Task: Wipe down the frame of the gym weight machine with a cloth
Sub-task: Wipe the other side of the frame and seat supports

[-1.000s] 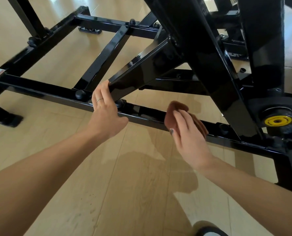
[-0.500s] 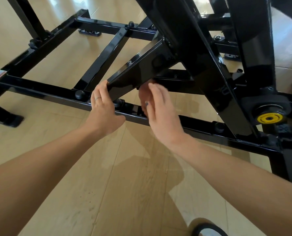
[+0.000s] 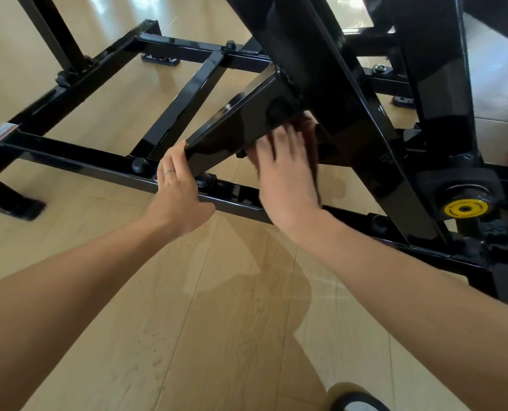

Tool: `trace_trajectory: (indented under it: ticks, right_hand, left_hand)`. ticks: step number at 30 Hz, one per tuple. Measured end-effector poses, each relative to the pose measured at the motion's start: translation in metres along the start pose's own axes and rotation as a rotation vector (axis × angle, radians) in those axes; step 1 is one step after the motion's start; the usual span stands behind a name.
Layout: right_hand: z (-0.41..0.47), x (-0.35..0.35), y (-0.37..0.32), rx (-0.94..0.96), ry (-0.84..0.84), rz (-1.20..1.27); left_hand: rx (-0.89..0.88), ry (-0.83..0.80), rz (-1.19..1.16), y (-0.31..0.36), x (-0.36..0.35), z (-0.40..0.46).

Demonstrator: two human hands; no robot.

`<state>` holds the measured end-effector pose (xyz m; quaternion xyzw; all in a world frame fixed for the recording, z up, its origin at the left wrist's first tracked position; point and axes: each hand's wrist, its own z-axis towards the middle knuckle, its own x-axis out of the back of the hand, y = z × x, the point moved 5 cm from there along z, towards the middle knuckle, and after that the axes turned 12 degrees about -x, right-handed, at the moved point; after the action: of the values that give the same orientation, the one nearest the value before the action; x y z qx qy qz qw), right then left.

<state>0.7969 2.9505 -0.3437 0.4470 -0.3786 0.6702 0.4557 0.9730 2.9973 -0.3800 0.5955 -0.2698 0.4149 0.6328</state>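
The black weight machine frame point(image 3: 83, 164) stands on a wooden floor. A diagonal brace point(image 3: 235, 120) rises from its front rail to a thick slanted beam point(image 3: 321, 69). My left hand point(image 3: 175, 191), a ring on one finger, grips the brace's lower end with fingers curled over its edge. My right hand point(image 3: 288, 179) is blurred. Its fingers lie flat and spread, pressing a brown cloth point(image 3: 309, 126) against the brace's near side, close to the joint with the beam. The hand hides most of the cloth.
A pivot with a yellow cap point(image 3: 464, 208) sits on the frame at the right. Cross rails and bolt caps point(image 3: 140, 165) run along the base. Pale wood floor point(image 3: 217, 321) spreads below my arms. My shoe tip point(image 3: 356, 401) shows at the bottom edge.
My right hand has carried the cloth from the front rail up and left onto the brace, then slid along it toward the beam joint. My left hand has kept its grip.
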Motion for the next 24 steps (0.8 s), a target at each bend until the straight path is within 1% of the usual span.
trace_trajectory:
  ticks: [2,5,7,9,11,12,14,18,21,24]
  right_hand:
    - [-0.002,-0.011,-0.02,0.089,-0.013,0.048]
    - [-0.003,-0.01,-0.007,0.098,0.001,0.075]
    - [-0.006,0.0,0.019,0.041,0.014,0.031]
    - [-0.01,0.008,0.046,-0.062,-0.016,0.024]
    - [-0.013,0.013,0.06,-0.159,-0.057,0.02]
    - [-0.013,0.015,0.059,-0.172,-0.057,0.013]
    - [-0.011,0.014,0.043,-0.098,-0.045,0.023]
    - [-0.029,-0.018,-0.01,0.12,-0.117,0.147]
    - [-0.048,-0.046,-0.028,0.2,-0.201,0.207]
    - [-0.042,-0.054,-0.035,0.199,-0.241,0.222]
  left_hand:
    - [-0.009,0.007,0.0,-0.001,0.001,0.0]
    - [-0.013,0.011,0.003,-0.004,0.0,0.0]
    - [-0.011,0.017,0.013,-0.004,0.0,0.001]
    - [-0.012,0.028,0.019,-0.004,-0.001,0.001]
    - [0.002,0.027,0.02,-0.003,-0.003,0.001]
    - [0.009,0.029,0.021,-0.003,-0.003,0.001]
    - [0.016,0.031,0.013,-0.002,-0.002,0.001]
    - [0.039,-0.01,0.016,-0.001,0.003,0.0]
    - [0.041,-0.078,0.079,0.0,0.009,0.003]
    - [0.097,-0.158,0.101,0.001,0.012,0.005]
